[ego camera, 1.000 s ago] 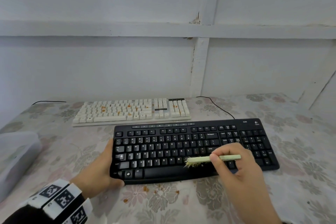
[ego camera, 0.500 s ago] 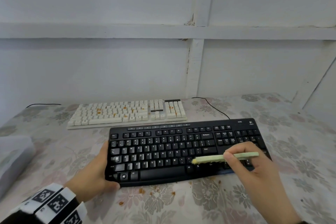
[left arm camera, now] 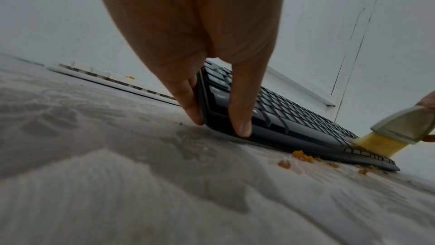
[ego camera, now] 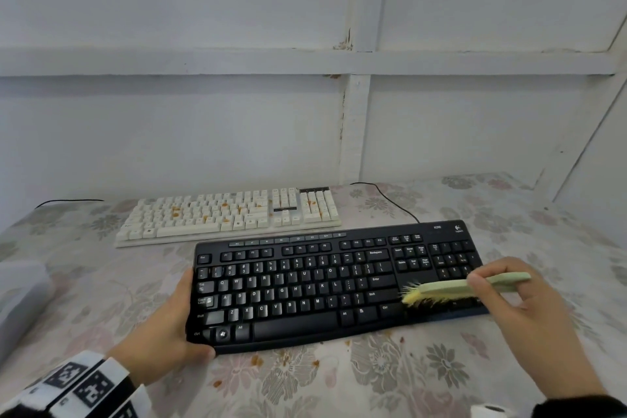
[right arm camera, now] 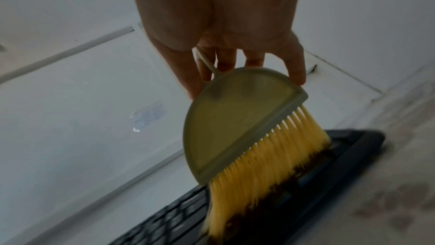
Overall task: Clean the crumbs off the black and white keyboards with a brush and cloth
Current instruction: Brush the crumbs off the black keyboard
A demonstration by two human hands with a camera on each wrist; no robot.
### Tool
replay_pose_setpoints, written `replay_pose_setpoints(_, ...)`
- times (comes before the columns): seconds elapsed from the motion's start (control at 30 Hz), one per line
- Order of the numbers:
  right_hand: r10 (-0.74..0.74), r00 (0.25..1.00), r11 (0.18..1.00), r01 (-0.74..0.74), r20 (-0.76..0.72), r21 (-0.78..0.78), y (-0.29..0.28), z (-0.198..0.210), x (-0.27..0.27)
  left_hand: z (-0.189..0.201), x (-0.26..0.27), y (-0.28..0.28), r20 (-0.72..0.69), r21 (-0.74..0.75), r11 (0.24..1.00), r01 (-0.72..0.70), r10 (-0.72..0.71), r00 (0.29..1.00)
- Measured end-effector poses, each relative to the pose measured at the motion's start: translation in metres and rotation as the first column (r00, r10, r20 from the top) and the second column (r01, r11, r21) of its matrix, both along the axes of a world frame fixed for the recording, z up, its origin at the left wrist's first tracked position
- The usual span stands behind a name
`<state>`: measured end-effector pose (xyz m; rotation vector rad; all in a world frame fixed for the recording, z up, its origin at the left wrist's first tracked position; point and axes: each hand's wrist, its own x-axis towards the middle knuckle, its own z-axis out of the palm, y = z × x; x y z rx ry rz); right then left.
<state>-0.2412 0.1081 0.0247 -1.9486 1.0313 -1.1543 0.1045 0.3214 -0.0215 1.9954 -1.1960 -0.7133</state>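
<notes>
A black keyboard (ego camera: 305, 288) lies in front of me on the flowered tablecloth. My left hand (ego camera: 163, 326) grips its left end, thumb on the front corner, fingers (left arm camera: 188, 100) against the side edge. My right hand (ego camera: 509, 295) holds a pale green brush (ego camera: 451, 287) with yellow bristles (right arm camera: 266, 171). The bristles press on the keys at the keyboard's lower right. Behind it lies a white keyboard (ego camera: 230, 214) with orange crumbs on its keys. Orange crumbs (left arm camera: 303, 156) lie on the cloth along the black keyboard's front edge. No cloth for wiping is in view.
A white wall with ledges rises right behind the table. A pale box (ego camera: 20, 299) stands at the left table edge. A black cable (ego camera: 390, 200) runs from the keyboards toward the wall. The tablecloth (ego camera: 373, 383) in front of me carries scattered crumbs.
My right hand has swept the brush rightward along the black keyboard's bottom rows, from near the middle to the lower right. The left hand has kept its hold on the left end.
</notes>
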Motion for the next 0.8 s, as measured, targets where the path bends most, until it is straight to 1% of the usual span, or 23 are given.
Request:
replay_pose_setpoints(0.07, 0.007, 1.000, 1.000, -0.007, 0.002, -0.008, -0.005, -0.002, -0.003, 0.000, 0.000, 0.000, 0.002, 0.005, 1.000, -0.007, 0.007, 1.000)
replay_pose_setpoints(0.17, 0.017, 1.000, 1.000, -0.017, 0.001, 0.020, -0.010, -0.007, -0.006, 0.001, -0.002, 0.000, 0.003, 0.011, 1.000, -0.006, 0.006, 1.000)
replay_pose_setpoints(0.27, -0.090, 0.995, 0.996, 0.089, -0.037, -0.026, -0.017, -0.007, -0.013, 0.002, -0.002, -0.001, 0.003, 0.017, 1.000, -0.007, 0.006, 1.000)
replay_pose_setpoints(0.33, -0.131, 0.991, 0.990, 0.130, -0.018, -0.057, -0.022, -0.006, -0.018, 0.001, -0.001, -0.002, 0.009, 0.020, 1.000, -0.008, 0.007, 1.000)
replay_pose_setpoints(0.4, -0.116, 0.993, 0.992, 0.116, 0.017, -0.054, -0.027, -0.008, -0.020, -0.001, 0.000, -0.002, 0.020, 0.016, 1.000, -0.010, 0.010, 1.000)
replay_pose_setpoints(0.5, -0.076, 0.996, 0.997, 0.076, 0.046, 0.009, -0.032, -0.015, -0.022, -0.002, 0.002, -0.002, 0.021, 0.013, 1.000, -0.015, 0.014, 1.000)
replay_pose_setpoints(0.57, -0.096, 0.995, 0.995, 0.096, 0.041, 0.002, -0.039, -0.017, -0.027, -0.002, 0.003, -0.001, 0.014, 0.011, 1.000, -0.015, 0.015, 1.000)
replay_pose_setpoints(0.7, -0.189, 0.982, 0.980, 0.190, 0.020, -0.053, -0.054, -0.011, -0.038, -0.002, 0.002, 0.000, 0.017, 0.009, 1.000, -0.004, 0.004, 1.000)
replay_pose_setpoints(0.8, -0.143, 0.988, 0.990, 0.144, 0.061, -0.007, -0.057, -0.010, -0.040, 0.000, 0.001, -0.001, 0.013, -0.008, 1.000, 0.000, 0.000, 1.000)
